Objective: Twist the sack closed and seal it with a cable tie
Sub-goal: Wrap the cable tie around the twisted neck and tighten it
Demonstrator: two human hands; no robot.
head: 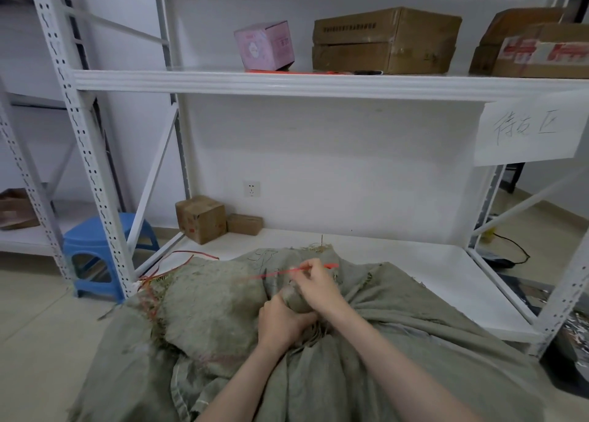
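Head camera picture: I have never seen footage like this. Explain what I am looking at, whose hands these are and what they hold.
There is no machine here. A person wears one wide-angle camera on the head, so the picture looks forward and down along their own forearms. The left hand grips the bunched neck of a grey-green woven sack. The right hand pinches a thin red cable tie just above that neck; whether the tie is looped round it yet cannot be told. The sack lies against the bottom of a white metal rack. On the upper shelf stand a pink box and brown cartons. Two small cartons sit low at the back, and a blue stool stands to the left.
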